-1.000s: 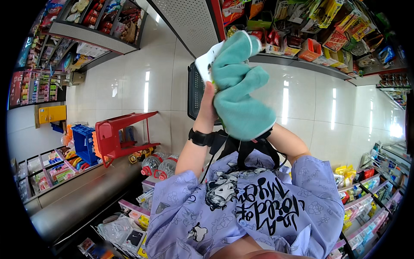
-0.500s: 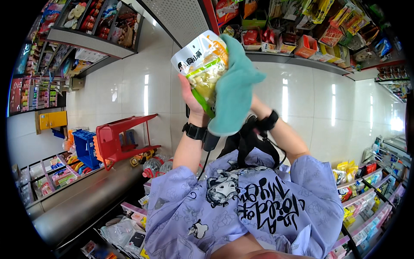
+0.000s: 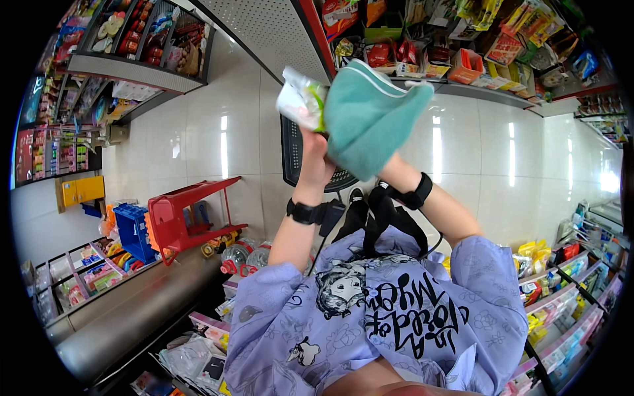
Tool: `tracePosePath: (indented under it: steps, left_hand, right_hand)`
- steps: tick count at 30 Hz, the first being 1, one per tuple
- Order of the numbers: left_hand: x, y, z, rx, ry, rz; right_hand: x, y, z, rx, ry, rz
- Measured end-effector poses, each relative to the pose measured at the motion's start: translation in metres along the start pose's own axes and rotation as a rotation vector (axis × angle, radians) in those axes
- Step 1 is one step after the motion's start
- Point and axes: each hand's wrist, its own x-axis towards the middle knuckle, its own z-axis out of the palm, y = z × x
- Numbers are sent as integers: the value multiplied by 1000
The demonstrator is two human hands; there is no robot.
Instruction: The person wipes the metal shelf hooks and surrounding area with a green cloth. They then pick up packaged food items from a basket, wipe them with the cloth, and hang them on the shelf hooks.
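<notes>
Teal cloth (image 3: pixel 370 119), red stool (image 3: pixel 178 214)

The scene is being lit brightly and evenly. Glare streaks are being reflected off the white floor tiles (image 3: pixel 198 132) beside the red stool (image 3: pixel 181 214). Straight edges are being bent toward the black rim.

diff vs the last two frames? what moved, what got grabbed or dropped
The snack packet, fully exposed half a second ago, is now half hidden: the teal cloth in the right hand has swept over it. Nothing grabbed or dropped. Left hand still grips the packet; the red stool is unmoved.
</notes>
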Motion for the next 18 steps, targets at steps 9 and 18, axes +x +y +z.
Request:
tracePosePath:
  steps: [9, 18]
  left_hand:
    - [17, 16, -14, -265, 155, -31]
    - [7, -13, -3, -494, 94, -195]
  right_hand:
    - [16, 30, -80, 581, -187, 325]
    - [59, -20, -5, -673, -113, -335]
